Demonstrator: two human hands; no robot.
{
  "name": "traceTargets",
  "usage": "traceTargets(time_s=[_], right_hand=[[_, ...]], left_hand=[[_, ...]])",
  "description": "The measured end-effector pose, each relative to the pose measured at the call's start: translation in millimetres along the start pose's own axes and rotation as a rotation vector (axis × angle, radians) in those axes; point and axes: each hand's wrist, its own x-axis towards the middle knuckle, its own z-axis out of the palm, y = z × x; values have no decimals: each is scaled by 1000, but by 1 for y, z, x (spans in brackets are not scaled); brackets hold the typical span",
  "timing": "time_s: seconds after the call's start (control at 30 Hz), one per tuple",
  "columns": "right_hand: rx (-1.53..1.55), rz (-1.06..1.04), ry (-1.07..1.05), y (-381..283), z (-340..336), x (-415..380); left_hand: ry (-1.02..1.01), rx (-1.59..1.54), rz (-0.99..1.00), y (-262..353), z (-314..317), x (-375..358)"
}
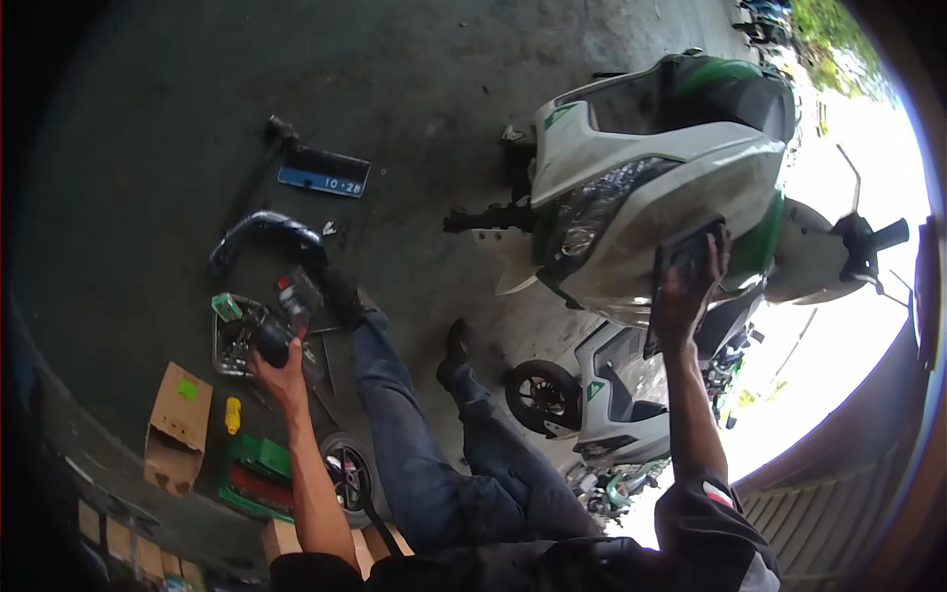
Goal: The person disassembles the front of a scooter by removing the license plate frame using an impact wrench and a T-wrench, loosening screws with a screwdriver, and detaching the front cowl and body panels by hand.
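Head view: your left hand (279, 370), lower left, grips a dark tool (271, 340). Your right hand (691, 286), centre right, clasps a black panel (681, 259) against the scooter (651, 197).

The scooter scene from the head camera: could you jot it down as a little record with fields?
place: concrete floor
left hand: grips a dark tool over a parts tray
right hand: holds a black panel against the white-green scooter
legs: in blue jeans, stretched out on the floor
nearby: cardboard box, blue plate, black curved cover
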Motion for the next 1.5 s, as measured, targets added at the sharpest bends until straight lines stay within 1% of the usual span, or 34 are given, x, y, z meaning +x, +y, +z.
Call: traceTargets(time_s=[0.03,0.07,0.13,0.17,0.2,0.23,0.27,0.3,0.37,0.4,0.43,0.5,0.53,0.57,0.63,0.67,0.73,0.77,0.8,0.83,0.9,0.93,0.97,1.03,1.07,1.13,1.17,1.2,1.27,1.3,1.37,1.43,1.47,1.5], right_hand=[[28,-83,-44,-19,-11,-16],[204,-69,-99,-39,-14,-39],[544,60,-284,-98,-10,-92],[640,71,-405,-124,-1,-118],[701,81,-499,-148,15,-150],[761,107,-591,-167,22,-173],[828,121,-615,-181,28,-191],[853,96,-620,-192,31,-203],[973,105,-441,-201,18,-207],[960,170,-401,-204,13,-211],[1029,159,-297,-205,9,-213],[1054,166,-136,-182,-13,-220],[1089,123,-137,-169,-26,-225],[1129,67,-138,-156,-40,-229],[1142,138,84,-137,-77,-231],[1134,167,91,-127,-97,-237],[1107,216,92,-104,-139,-248],[1073,246,63,-91,-162,-254],[1063,254,101,-80,-183,-262],[1058,260,136,-70,-199,-269],[1021,275,186,-51,-223,-289],[1024,282,207,-41,-233,-300],[1034,320,138,-31,-246,-309],[994,290,273,-18,-256,-332],[1014,308,246,-13,-264,-344],[1088,323,242,-5,-289,-359],[1140,387,182,-5,-297,-366],[1184,374,159,-5,-305,-371],[1248,316,135,-1,-305,-384],[1216,358,138,-5,-299,-394],[1188,390,162,-10,-298,-399],[1338,505,157,-9,-310,-404],[1338,505,166,-6,-309,-409],[1344,497,105,-3,-306,-414]], left_hand=[[-52,-3,36,18,-17,-16],[-112,-3,71,41,-33,-33],[-255,-98,113,89,-57,-69],[-282,-36,264,110,-66,-87],[-331,-9,300,117,-72,-102],[-341,85,405,145,-78,-123],[-390,96,426,170,-81,-145],[-439,109,446,192,-84,-165],[-536,46,473,223,-84,-203],[-605,-26,422,228,-84,-219],[-663,-3,464,240,-84,-240],[-813,-266,226,268,-82,-283],[-792,-169,403,264,-82,-290],[-817,-162,451,274,-80,-305],[-858,-61,655,293,-87,-329],[-842,1,755,304,-91,-345],[-823,0,821,339,-100,-386],[-802,-18,850,351,-104,-401],[-787,-62,971,357,-106,-405],[-778,-60,1007,362,-104,-406],[-705,-407,1081,375,-101,-409],[-637,-502,1051,385,-100,-416],[-626,-502,1077,393,-103,-420],[-852,-781,792,409,-106,-430],[-829,-774,723,415,-103,-441],[-909,-546,686,419,-98,-453],[-991,-466,685,414,-94,-467],[-980,-295,763,408,-90,-482],[-1277,-162,695,402,-87,-499],[-1401,-39,703,399,-86,-496],[-1502,13,722,391,-84,-500],[-1509,65,820,397,-82,-503],[-1527,113,899,400,-81,-505],[-1529,118,904,404,-81,-508]])
